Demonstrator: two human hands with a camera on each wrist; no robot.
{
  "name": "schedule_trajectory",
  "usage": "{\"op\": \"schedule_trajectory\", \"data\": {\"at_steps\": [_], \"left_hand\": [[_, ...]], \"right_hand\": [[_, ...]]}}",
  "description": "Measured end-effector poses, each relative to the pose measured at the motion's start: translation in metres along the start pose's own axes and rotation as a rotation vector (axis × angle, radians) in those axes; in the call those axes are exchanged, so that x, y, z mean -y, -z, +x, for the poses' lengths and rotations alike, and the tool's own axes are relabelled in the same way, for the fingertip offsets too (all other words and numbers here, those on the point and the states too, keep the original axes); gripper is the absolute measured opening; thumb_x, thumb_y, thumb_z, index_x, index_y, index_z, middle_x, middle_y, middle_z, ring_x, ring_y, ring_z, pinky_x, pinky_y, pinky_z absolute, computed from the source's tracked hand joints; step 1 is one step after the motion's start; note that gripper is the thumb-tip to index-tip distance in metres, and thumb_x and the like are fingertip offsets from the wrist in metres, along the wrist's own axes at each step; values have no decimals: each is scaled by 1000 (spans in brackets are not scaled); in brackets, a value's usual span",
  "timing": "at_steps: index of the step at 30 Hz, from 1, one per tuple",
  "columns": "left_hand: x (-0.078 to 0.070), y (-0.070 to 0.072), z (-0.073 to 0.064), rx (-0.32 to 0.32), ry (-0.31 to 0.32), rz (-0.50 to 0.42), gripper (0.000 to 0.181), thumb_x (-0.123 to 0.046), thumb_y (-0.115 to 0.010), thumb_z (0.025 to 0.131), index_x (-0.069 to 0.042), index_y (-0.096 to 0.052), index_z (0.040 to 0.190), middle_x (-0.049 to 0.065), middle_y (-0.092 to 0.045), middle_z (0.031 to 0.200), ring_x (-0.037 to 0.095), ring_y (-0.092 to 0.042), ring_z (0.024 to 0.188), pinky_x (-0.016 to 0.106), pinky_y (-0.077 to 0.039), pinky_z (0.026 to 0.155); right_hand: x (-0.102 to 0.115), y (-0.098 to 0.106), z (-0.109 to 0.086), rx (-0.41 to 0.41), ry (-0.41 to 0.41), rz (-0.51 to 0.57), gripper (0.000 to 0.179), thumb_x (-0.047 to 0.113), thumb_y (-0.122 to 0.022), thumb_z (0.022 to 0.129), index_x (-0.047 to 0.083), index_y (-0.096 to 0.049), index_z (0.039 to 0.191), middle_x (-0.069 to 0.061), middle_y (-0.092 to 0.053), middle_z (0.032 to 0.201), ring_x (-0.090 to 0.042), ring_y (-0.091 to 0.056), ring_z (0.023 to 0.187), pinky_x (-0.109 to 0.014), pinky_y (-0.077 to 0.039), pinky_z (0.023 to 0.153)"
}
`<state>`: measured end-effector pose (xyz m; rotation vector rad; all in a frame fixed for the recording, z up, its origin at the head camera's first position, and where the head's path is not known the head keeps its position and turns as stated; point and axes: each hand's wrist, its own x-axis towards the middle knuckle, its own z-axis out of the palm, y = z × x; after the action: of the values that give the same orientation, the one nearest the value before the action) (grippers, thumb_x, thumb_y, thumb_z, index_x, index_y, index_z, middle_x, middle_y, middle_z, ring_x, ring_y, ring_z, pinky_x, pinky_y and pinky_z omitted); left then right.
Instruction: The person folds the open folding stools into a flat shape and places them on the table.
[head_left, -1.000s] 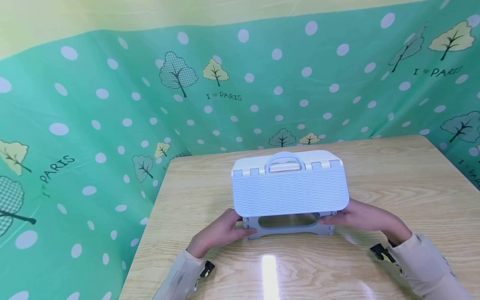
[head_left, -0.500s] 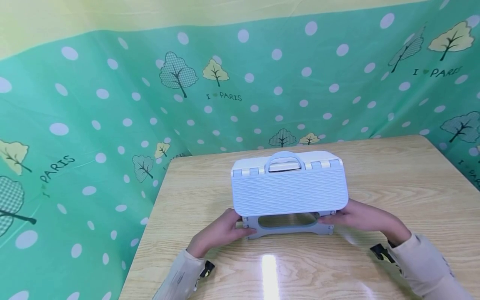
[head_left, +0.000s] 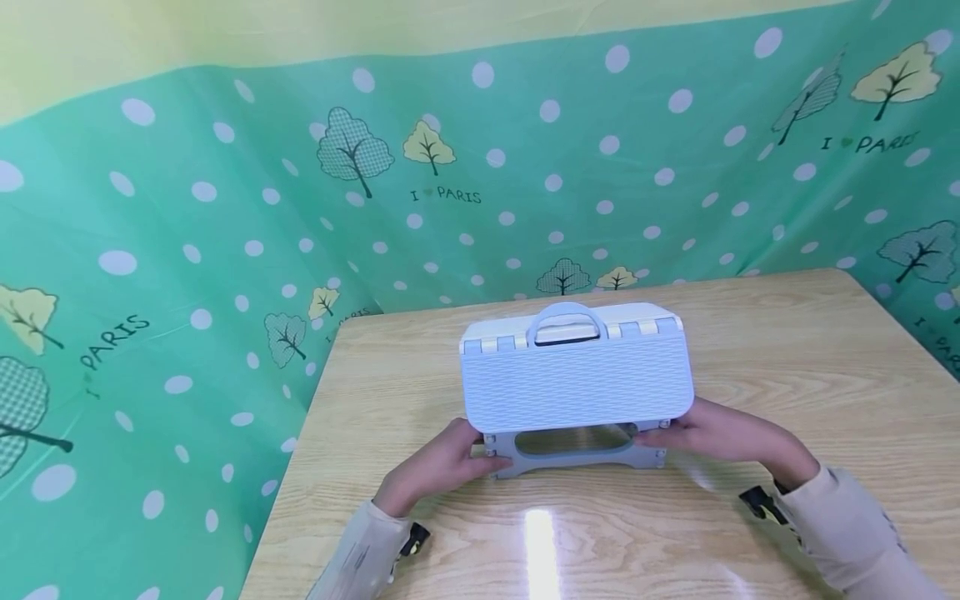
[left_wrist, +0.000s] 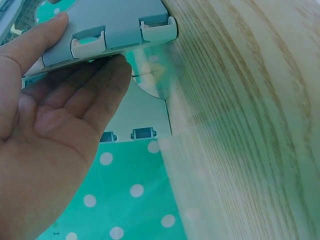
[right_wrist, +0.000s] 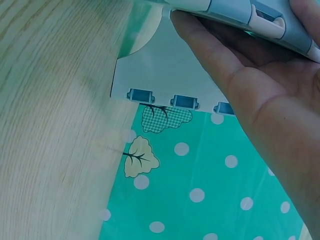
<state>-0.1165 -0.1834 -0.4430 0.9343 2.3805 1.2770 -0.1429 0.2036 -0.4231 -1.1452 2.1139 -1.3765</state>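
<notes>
A light blue and white folding step stool (head_left: pixel 576 379) stands on the wooden table, its textured top half folded down toward me. A curved handle (head_left: pixel 566 308) rises along the fold. Below the top shows the front leg panel (head_left: pixel 577 460), with an oval opening. My left hand (head_left: pixel 438 462) grips this panel's left end, thumb on the front and fingers behind. At the other end my right hand (head_left: pixel 727 429) holds it the same way, its fingers partly hidden under the top. In the left wrist view the far leg panel (left_wrist: pixel 145 112) stands beyond my fingers.
The stool rests near the middle of the light wooden table (head_left: pixel 390 367). A green dotted curtain (head_left: pixel 450 242) with printed trees hangs along the table's back and left edges. Dark straps (head_left: pixel 763 506) sit at the beige cuffs.
The head view has shifted very slightly. Both hands keep the same hold on the stool, which stays nearly in the same pose.
</notes>
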Motion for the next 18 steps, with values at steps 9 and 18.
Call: {"op": "schedule_trajectory", "data": {"at_steps": [9, 18], "left_hand": [[4, 0, 0, 8, -7, -9, 70, -12, -71, 93, -31, -37, 150, -11, -49, 145, 14, -51, 130, 31, -49, 102], [4, 0, 0, 10, -22, -16, 71, -13, -70, 94, -31, -33, 152, -9, -48, 146, 15, -51, 130, 32, -48, 103]], "right_hand": [[0, 1, 0, 7, -8, -5, 67, 9, -61, 98, 9, -24, 154, -21, -44, 133, -11, -53, 104, -30, -54, 78], [-2, 1, 0, 8, 24, 7, 69, 8, -62, 97, 9, -23, 154, -25, -41, 138, -17, -54, 112, -30, -55, 83]]}}
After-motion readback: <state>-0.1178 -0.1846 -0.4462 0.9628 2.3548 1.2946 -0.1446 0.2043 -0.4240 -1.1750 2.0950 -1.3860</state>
